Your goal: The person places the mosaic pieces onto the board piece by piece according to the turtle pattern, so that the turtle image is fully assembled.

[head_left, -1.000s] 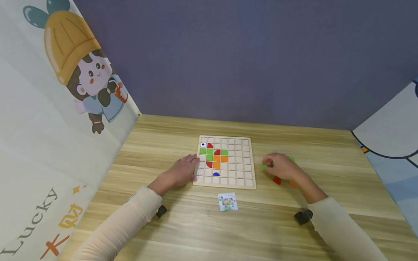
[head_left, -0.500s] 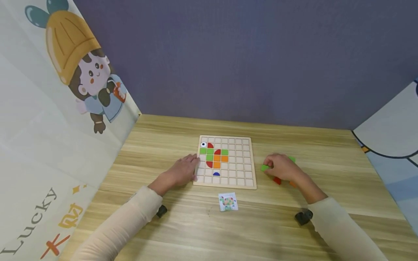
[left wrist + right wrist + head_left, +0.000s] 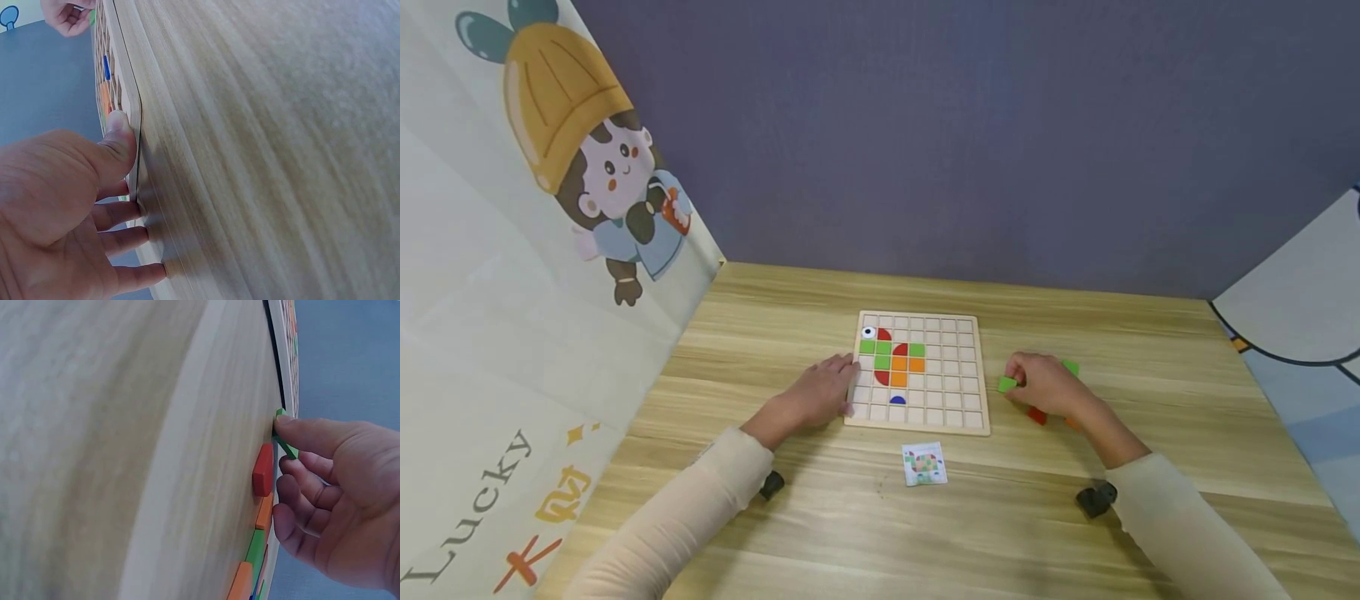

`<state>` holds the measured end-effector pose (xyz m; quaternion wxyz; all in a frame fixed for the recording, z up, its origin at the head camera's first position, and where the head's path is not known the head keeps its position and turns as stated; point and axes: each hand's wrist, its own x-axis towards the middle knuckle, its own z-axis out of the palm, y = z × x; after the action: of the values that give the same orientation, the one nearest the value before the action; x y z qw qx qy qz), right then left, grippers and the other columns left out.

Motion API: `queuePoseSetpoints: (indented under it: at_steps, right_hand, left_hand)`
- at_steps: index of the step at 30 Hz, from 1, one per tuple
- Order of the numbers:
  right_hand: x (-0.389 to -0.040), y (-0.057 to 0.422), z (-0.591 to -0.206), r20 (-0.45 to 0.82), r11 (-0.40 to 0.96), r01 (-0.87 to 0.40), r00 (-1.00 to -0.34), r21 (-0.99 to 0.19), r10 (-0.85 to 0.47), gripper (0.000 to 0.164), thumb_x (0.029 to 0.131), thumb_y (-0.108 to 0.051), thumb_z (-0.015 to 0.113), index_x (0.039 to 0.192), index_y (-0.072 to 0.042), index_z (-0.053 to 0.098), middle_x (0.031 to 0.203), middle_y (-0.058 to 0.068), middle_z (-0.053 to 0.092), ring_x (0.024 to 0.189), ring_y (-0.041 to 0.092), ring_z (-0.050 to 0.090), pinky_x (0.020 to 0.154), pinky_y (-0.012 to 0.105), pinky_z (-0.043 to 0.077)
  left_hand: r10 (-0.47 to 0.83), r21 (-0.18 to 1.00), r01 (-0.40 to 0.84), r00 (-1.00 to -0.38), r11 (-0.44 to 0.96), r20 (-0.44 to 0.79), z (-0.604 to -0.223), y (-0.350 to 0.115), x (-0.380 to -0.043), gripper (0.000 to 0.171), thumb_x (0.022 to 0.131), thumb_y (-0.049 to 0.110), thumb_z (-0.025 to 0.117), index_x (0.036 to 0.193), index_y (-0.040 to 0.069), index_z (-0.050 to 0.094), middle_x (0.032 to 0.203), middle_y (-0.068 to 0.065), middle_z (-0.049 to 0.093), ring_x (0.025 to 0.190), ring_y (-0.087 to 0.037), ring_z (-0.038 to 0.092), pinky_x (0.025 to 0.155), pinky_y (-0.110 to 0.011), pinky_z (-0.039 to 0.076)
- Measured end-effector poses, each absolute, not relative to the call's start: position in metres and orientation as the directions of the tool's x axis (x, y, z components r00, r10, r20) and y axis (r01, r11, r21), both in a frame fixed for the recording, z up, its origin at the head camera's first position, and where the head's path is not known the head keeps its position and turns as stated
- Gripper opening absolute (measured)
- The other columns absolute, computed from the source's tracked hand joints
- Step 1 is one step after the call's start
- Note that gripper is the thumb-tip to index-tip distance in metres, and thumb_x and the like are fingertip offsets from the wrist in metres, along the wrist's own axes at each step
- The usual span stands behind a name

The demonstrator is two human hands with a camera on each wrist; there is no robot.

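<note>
A square wooden grid board lies on the table, with green, orange and red tiles, a white eye tile and a blue half-round tile in its cells. My left hand rests at the board's left edge, fingers extended. In the left wrist view its thumb touches the board's near side. To the right of the board, my right hand pinches a green tile between thumb and finger. The right wrist view shows this green tile tilted, with the other fingers loosely curled.
Loose tiles lie under and beside the right hand, among them a red one, an orange one and a green one. A small printed picture card lies in front of the board. Behind the table stands a dark blue partition.
The right hand's fingers have come together on the green tile, and more of the tile shows now. The left hand stays at the board's edge.
</note>
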<state>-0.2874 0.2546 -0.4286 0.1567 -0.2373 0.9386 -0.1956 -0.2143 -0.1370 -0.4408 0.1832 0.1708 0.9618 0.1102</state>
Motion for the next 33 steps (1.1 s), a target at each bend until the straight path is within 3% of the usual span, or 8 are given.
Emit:
queuePoseSetpoints:
  at_steps: [10, 17, 25, 33]
  right_hand:
    - [-0.292, 0.253, -0.426, -0.108, 0.777, -0.456, -0.829, -0.434, -0.548, 0.012, 0.096, -0.013, 0.068, 0.107, -0.007, 0.068, 0.086, -0.002, 0.067, 0.069, 0.009, 0.053, 0.067, 0.027, 0.048]
    - [-0.294, 0.24, -0.421, -0.068, 0.748, -0.478, -0.821, -0.46, -0.567, 0.017, 0.101, -0.019, 0.062, 0.113, -0.009, 0.069, 0.093, 0.0, 0.072, 0.077, 0.008, 0.062, 0.071, 0.032, 0.053]
    - [-0.298, 0.215, -0.419, -0.1, 0.743, -0.44, -0.825, -0.505, -0.557, 0.016, 0.103, -0.022, 0.061, 0.113, -0.012, 0.068, 0.094, 0.0, 0.072, 0.072, 0.01, 0.058, 0.066, 0.03, 0.048]
    - [-0.3, 0.189, -0.418, -0.12, 0.735, -0.447, -0.809, -0.51, -0.575, 0.016, 0.103, -0.021, 0.059, 0.114, -0.013, 0.068, 0.097, 0.001, 0.074, 0.081, 0.012, 0.064, 0.073, 0.033, 0.053]
  left_hand:
    - [0.373, 0.275, 0.295, -0.878, 0.915, -0.3, -0.442, -0.137, -0.215, 0.077, 0.097, 0.032, 0.069, 0.158, 0.002, 0.033, 0.166, -0.021, 0.028, 0.154, -0.04, 0.027, 0.122, -0.06, 0.032]
    - [0.369, 0.284, 0.286, -0.877, 0.915, -0.308, -0.442, -0.137, -0.215, 0.077, 0.098, 0.032, 0.068, 0.158, 0.002, 0.032, 0.167, -0.02, 0.027, 0.155, -0.039, 0.026, 0.122, -0.06, 0.031]
    - [0.362, 0.291, 0.273, -0.877, 0.917, -0.316, -0.441, -0.138, -0.214, 0.077, 0.098, 0.032, 0.067, 0.159, 0.002, 0.031, 0.167, -0.02, 0.026, 0.155, -0.039, 0.024, 0.123, -0.06, 0.029]
    - [0.369, 0.292, 0.282, -0.877, 0.914, -0.307, -0.441, -0.138, -0.214, 0.077, 0.098, 0.033, 0.067, 0.158, 0.002, 0.032, 0.167, -0.02, 0.026, 0.155, -0.039, 0.025, 0.123, -0.06, 0.03]
